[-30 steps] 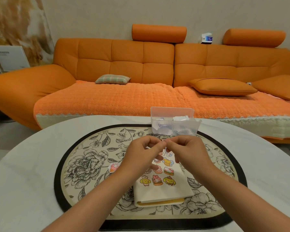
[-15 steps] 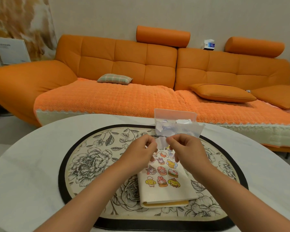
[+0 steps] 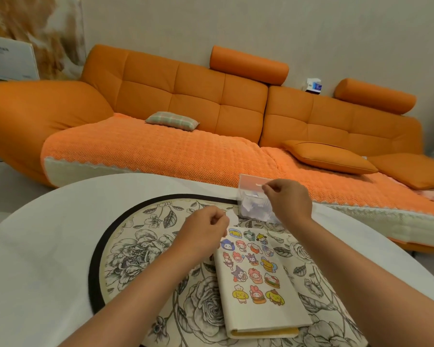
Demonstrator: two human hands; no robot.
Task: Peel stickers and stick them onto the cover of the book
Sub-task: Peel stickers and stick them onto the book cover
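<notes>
A cream book (image 3: 266, 306) lies closed on the floral mat, its cover carrying several cartoon stickers (image 3: 253, 266). My left hand (image 3: 206, 229) hovers above the book's far left corner and pinches a small white piece (image 3: 232, 217), sticker or backing, I cannot tell which. My right hand (image 3: 290, 199) is raised over the clear plastic box (image 3: 251, 196) and pinches a tiny pale scrap (image 3: 259, 185) between thumb and forefinger.
The round floral mat (image 3: 125, 249) with a black rim lies on a white round table (image 3: 40, 246). The clear box holds several loose paper pieces. An orange sofa (image 3: 186, 116) with cushions runs behind the table.
My hands were together above the book holding one piece. They have parted: the right hand rose to the box with a scrap, the left stayed low with the white piece. The view tilted.
</notes>
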